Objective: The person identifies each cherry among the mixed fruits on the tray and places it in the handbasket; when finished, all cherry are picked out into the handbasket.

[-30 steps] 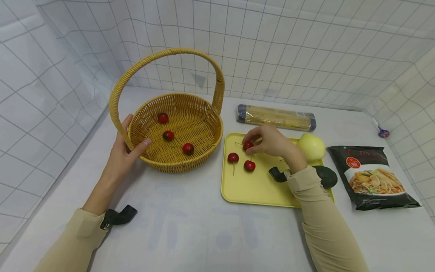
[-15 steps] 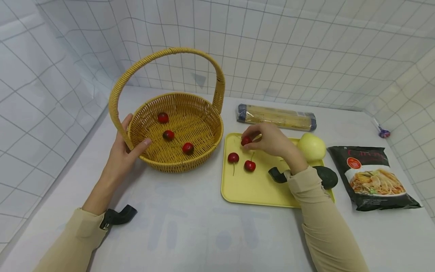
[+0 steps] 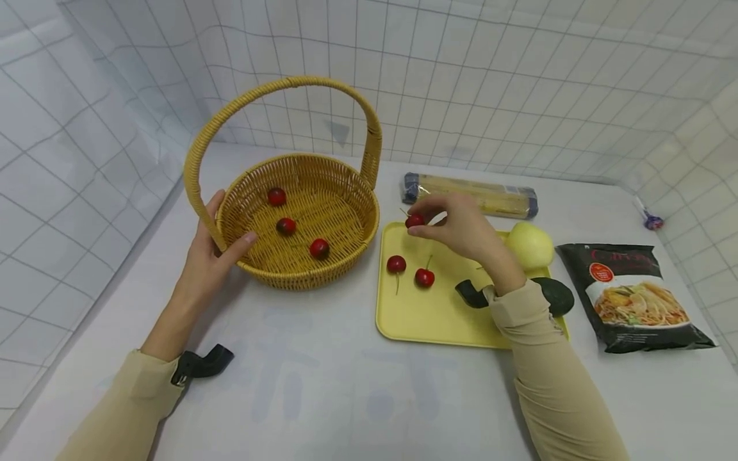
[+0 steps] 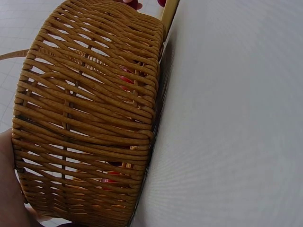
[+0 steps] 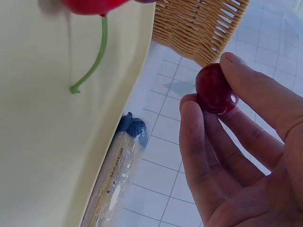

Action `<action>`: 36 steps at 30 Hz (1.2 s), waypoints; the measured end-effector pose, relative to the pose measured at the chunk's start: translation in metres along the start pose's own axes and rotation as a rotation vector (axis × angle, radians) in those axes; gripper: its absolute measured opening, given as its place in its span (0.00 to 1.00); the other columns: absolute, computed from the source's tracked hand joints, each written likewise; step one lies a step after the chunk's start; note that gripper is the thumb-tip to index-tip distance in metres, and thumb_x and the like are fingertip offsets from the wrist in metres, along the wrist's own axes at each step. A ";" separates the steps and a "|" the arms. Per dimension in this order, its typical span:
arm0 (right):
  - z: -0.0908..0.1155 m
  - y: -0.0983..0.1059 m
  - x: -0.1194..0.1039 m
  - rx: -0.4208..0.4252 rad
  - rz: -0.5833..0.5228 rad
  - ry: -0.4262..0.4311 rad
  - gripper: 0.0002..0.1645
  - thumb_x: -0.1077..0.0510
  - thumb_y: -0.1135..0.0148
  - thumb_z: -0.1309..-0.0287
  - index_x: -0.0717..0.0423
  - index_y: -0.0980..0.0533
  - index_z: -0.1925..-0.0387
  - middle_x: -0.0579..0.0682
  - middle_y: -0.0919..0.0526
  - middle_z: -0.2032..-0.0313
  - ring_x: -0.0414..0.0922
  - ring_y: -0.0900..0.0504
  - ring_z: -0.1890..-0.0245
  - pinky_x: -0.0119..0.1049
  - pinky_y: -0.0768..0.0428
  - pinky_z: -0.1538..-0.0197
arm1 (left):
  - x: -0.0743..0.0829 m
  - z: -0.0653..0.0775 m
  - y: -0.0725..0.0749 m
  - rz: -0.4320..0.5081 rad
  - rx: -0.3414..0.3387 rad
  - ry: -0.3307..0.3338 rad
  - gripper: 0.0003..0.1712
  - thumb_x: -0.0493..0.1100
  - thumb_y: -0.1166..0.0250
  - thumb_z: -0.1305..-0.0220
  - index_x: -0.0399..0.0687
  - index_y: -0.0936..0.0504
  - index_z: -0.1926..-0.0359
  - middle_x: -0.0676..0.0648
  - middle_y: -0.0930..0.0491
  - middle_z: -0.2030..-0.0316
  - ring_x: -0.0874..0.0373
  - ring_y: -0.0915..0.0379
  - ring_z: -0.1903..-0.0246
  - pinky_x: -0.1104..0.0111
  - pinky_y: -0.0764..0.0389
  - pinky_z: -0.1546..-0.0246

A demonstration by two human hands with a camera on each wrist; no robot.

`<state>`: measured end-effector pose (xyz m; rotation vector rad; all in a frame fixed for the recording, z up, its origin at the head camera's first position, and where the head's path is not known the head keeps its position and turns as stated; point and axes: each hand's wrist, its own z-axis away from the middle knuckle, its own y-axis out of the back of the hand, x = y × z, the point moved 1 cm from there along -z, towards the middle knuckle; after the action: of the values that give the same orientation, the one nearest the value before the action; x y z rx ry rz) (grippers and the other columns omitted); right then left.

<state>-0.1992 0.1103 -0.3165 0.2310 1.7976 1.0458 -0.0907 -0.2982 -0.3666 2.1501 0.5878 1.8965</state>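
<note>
My left hand (image 3: 210, 262) grips the left rim of a round wicker basket (image 3: 300, 280), thumb over the edge and fingers behind, by the foot of its tall handle (image 3: 288, 83). Three red cherries lie apart on the basket's floor, one of them (image 3: 319, 248) towards the front. Between thumb and fingertips, my right hand (image 3: 464, 230) pinches a dark red cherry (image 5: 215, 89), held over the back left corner of the yellow tray (image 3: 438, 330). Two more stemmed cherries rest on the tray, a left one (image 3: 396, 264) and a right one (image 3: 425, 278).
A yellow-green apple (image 3: 528, 246) and a dark green avocado (image 3: 553, 296) sit at the tray's right side, partly behind the right arm. Behind the tray lies a pack of dry noodles (image 3: 501, 198). Farther right are a black food packet (image 3: 640, 301) and a wrapped lollipop (image 3: 653, 221).
My right hand has lifted its cherry off the tray and moved it slightly back and left. The left hand has stayed on the basket rim.
</note>
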 end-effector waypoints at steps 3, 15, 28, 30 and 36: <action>0.000 0.001 -0.002 0.016 0.014 0.013 0.14 0.54 0.23 0.38 0.51 0.12 0.51 0.47 0.10 0.58 0.43 0.14 0.55 0.43 0.14 0.50 | -0.001 0.001 0.000 -0.007 0.004 -0.002 0.52 0.49 0.37 0.25 0.70 0.62 0.14 0.41 0.49 0.17 0.37 0.47 0.21 0.40 0.42 0.26; -0.003 -0.005 -0.014 0.149 -0.044 0.011 0.19 0.55 0.23 0.37 0.55 0.16 0.47 0.49 0.11 0.56 0.43 0.14 0.56 0.42 0.14 0.51 | -0.001 0.001 0.000 0.003 0.004 0.006 0.52 0.50 0.36 0.25 0.72 0.61 0.15 0.44 0.50 0.17 0.39 0.49 0.20 0.41 0.43 0.25; -0.033 -0.023 -0.048 0.148 -0.088 0.128 0.16 0.57 0.25 0.36 0.55 0.15 0.48 0.48 0.10 0.55 0.43 0.13 0.58 0.37 0.15 0.52 | 0.001 0.000 0.002 0.006 0.013 0.013 0.50 0.50 0.37 0.25 0.79 0.58 0.16 0.47 0.47 0.17 0.42 0.46 0.20 0.48 0.40 0.25; -0.036 -0.028 -0.049 0.143 -0.102 0.123 0.17 0.57 0.25 0.35 0.56 0.15 0.46 0.49 0.10 0.53 0.43 0.13 0.57 0.37 0.15 0.52 | 0.000 0.000 0.002 0.012 0.015 0.004 0.50 0.50 0.37 0.26 0.77 0.58 0.16 0.46 0.46 0.18 0.42 0.45 0.21 0.50 0.39 0.25; -0.038 -0.030 -0.039 0.159 -0.137 0.028 0.21 0.57 0.27 0.34 0.59 0.18 0.43 0.55 0.12 0.50 0.48 0.13 0.53 0.40 0.16 0.47 | -0.002 -0.001 0.000 0.014 0.019 -0.013 0.51 0.48 0.36 0.26 0.72 0.58 0.15 0.45 0.45 0.18 0.40 0.44 0.21 0.50 0.39 0.26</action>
<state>-0.2029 0.0488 -0.3085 0.1877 1.8956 0.8145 -0.0922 -0.2993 -0.3679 2.1823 0.5919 1.8904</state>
